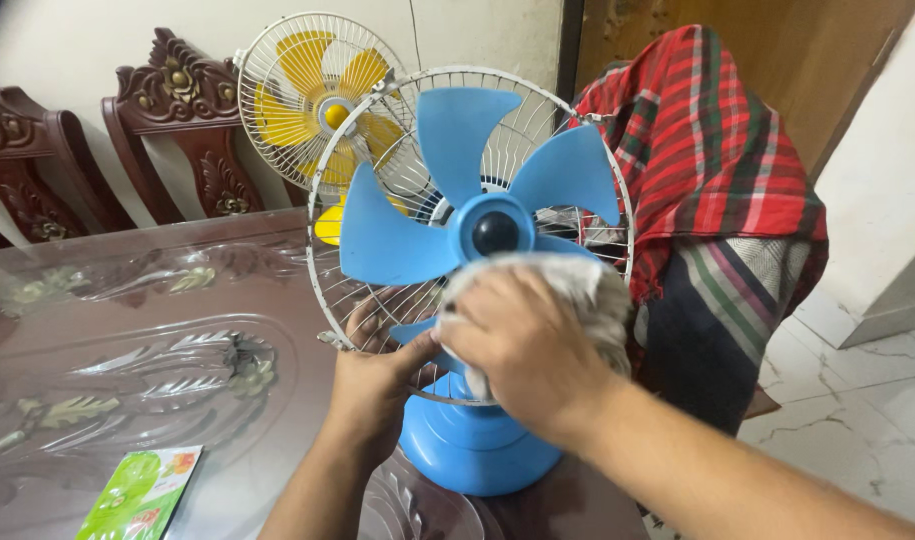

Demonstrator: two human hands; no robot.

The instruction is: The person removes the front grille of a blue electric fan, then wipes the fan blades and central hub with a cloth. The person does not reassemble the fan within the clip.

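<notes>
Glossy dark carved-wood table [127, 330]; two carved dark wooden chairs [192, 130] against pale wall [77, 40]. Red plaid cloth [717, 150] draped, probably over another chair. White marbled floor tiles [857, 410]; brown wooden door [777, 50].

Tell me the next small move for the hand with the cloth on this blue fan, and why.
Probably slide the cloth along to the next blade. The right hand presses it on the lowest part of the blue fan, just under the hub, while the left hand grips a lower blade beside the white rear guard. The upper blades lie bare, no front guard over them.
</notes>
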